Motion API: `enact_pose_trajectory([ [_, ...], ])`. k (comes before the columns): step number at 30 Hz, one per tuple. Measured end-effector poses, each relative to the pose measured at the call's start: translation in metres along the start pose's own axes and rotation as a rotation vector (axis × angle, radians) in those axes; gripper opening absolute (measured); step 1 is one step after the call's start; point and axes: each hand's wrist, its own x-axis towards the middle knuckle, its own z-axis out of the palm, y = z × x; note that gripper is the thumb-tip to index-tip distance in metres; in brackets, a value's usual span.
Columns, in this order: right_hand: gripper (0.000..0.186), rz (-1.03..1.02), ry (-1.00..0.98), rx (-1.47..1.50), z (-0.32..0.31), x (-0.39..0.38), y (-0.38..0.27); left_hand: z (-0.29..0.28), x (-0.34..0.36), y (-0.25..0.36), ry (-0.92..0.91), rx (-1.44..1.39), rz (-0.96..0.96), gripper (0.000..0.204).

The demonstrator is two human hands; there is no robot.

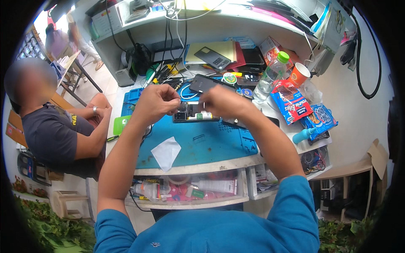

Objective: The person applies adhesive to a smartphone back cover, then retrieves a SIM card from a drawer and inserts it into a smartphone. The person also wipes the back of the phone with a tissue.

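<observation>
Opened phone (193, 114) lies flat on the blue work mat (190, 145), insides exposed, camera block at its left end. Left hand (158, 103) hangs at the phone's upper left, thumb and index fingers nearly pinched; can't tell if anything tiny sits between them. Right hand (223, 101) is over the phone's right part, blurred; finger gap and any held part can't be told.

Step looks like fine fingertip work inside the phone. Best done, I'd judge, with one hand bracing the frame, light straight touches, no pressing on the battery, and nothing brushing the camera lenses. Loose small parts could get lost, so keep them on the mat.

Surface: white cloth (166, 153) on the mat, nearer the wearer than the phone. Dark phone (209, 83) just beyond it; grey phone (212, 57) farther back, on folders. Right of it and beyond: green-capped bottle (272, 78), paper cup (298, 74), red snack pack (289, 103). White table (211, 165) has an open drawer (194, 203) on the phone's near side.

Room: seated person (59, 130) well left of the phone; cluttered shelf (181, 31) beyond it.
</observation>
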Motion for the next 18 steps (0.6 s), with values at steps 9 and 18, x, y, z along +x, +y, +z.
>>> enact_pose_trajectory([
  [9, 0.028, -0.058, -0.026, -0.145, -0.003, 0.060, 0.064, -0.012, -0.060, 0.003, 0.020, -0.179, -0.015, 0.011],
  [18, 0.026, 0.022, -0.160, -0.147, -0.022, 0.071, 0.054, -0.006, -0.080, -0.024, -0.059, -0.110, -0.099, 0.012],
])
